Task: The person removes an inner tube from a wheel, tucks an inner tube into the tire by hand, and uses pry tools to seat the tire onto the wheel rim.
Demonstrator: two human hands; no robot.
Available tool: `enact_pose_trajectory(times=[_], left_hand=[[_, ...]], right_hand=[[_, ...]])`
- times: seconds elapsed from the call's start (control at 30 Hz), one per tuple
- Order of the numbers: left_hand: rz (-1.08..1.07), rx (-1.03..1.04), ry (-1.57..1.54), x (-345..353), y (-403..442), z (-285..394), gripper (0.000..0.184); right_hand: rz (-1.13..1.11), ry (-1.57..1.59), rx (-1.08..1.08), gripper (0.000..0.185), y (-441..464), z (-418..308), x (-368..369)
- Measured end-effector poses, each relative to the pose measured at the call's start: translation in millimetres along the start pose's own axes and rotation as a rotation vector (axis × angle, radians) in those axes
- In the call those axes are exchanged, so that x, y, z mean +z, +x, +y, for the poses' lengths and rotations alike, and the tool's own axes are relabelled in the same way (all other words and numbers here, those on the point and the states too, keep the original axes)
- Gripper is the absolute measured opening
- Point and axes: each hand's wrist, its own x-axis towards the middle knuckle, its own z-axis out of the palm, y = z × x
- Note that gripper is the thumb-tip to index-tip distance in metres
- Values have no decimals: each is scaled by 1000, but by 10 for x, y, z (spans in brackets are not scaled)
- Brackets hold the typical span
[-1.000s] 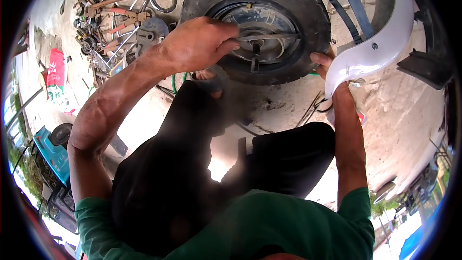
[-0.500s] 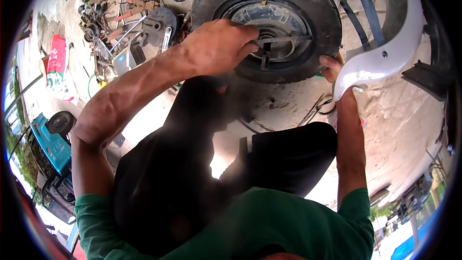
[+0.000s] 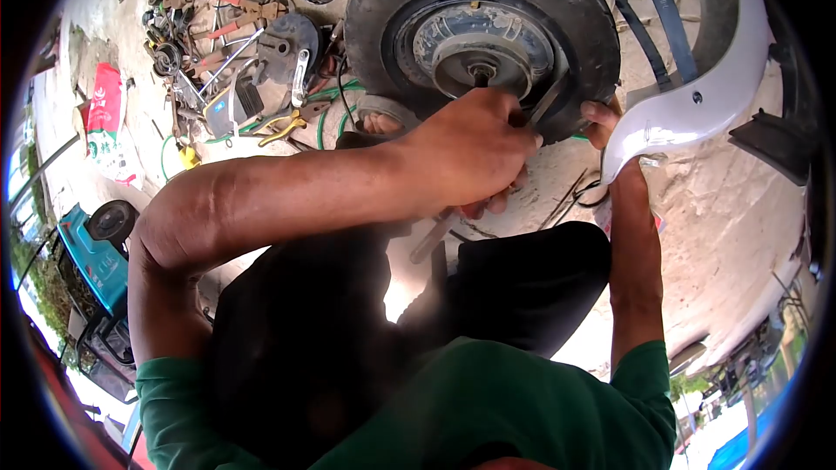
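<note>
A black tire [image 3: 383, 17] on a metal wheel rim [image 3: 435, 30] lies in front of me at the top of the view, its round hub [image 3: 514, 70] facing up. My left hand [image 3: 475, 148] is closed around a flat metal tire lever [image 3: 550, 97]. The lever's tip meets the tire's inner edge at the lower right of the rim, and its other end sticks out below my fist. At the tire's right edge is my right hand [image 3: 601, 126], thumb on the sidewall. A white fender [image 3: 670, 126] partly covers that hand, and its other fingers are hidden.
Wrenches, pliers [image 3: 292, 126] and other tools lie heaped on the concrete at the left, with a green hose [image 3: 322, 126] beside them. A red and white bag [image 3: 104, 113] lies farther left. Black straps [image 3: 662, 13] and the fender stand close on the right.
My left hand has moved from over the hub down and right toward the rim's lower edge. The lever has swung from lying across the hub to the tire's edge. My right hand stays put.
</note>
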Motion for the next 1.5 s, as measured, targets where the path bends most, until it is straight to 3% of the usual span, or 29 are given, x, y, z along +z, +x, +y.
enact_pose_trajectory(times=[0.07, 0.13, 0.17, 0.23, 0.3, 0.4, 0.7, 0.77, 0.8, 0.87, 0.9, 0.97, 1.0, 1.07, 1.1, 1.13, 1.23, 1.27, 1.3, 1.37, 1.4, 1.47, 1.5], left_hand=[[-29, -19, -193, 219, 51, 31, 18], [-15, -43, -330, 404, 72, 118, 20], [-30, -50, -370, 470, 91, 150, 19], [-57, -61, -446, 573, 123, 202, 17], [-56, -13, -494, 678, 179, 114, 16], [-89, 53, -577, 786, 306, -74, 32], [-224, 480, -369, 746, 560, -405, 43], [-211, 558, -332, 772, 650, -481, 42], [-204, 595, -310, 773, 671, -490, 42], [-274, 464, -248, 698, 621, -414, 44], [-308, 399, -216, 665, 605, -382, 46], [-303, 355, -118, 635, 650, -419, 48], [-300, 333, -69, 626, 688, -462, 49], [-107, 304, 212, 619, 758, -559, 44], [-9, 291, 354, 614, 795, -602, 43], [26, 344, 440, 567, 813, -660, 41], [79, 459, 704, 226, 732, -790, 38], [64, 468, 790, 67, 678, -786, 37], [79, 438, 879, -54, 589, -703, 36], [136, 345, 1064, -282, 379, -478, 36], [154, 496, 1174, -459, 270, -492, 34], [156, 550, 1312, -751, 37, -489, 28], [137, 448, 1342, -842, -76, -455, 25]], right_hand=[[28, 181, 120, 73, -9, 67, -47], [3, 282, 120, 66, -28, 234, -119], [-39, 254, 27, 47, -24, 353, -128], [-151, 460, 1, 35, -22, 314, -100], [-298, 922, 148, 42, -79, 135, -118], [-380, 1166, 233, 48, -139, -66, -34], [-395, 1150, 192, 51, -118, -213, 47], [-161, 812, 244, 48, -148, -503, 273], [95, 479, 329, 54, -186, -936, 566], [295, 116, 353, 69, -225, -1148, 684], [245, 94, 300, 70, -244, -1071, 614], [-47, 519, 389, 56, -170, -618, 300], [-296, 965, 518, 48, 11, -121, -18], [-594, 1351, 476, 50, 60, 58, -106], [-634, 1284, 313, 49, 30, -146, 61], [-474, 1160, 207, 44, -26, -160, 72], [-59, 800, 54, 71, -67, -116, 202], [35, 360, 12, 77, -151, -151, 144], [137, -84, 15, 83, -265, -648, 402], [163, -220, -20, 83, -267, -696, 477], [176, -286, -38, 84, -264, -685, 486], [119, 314, 91, 73, -102, -35, 119], [70, 198, 30, 61, -105, 3, 108]])
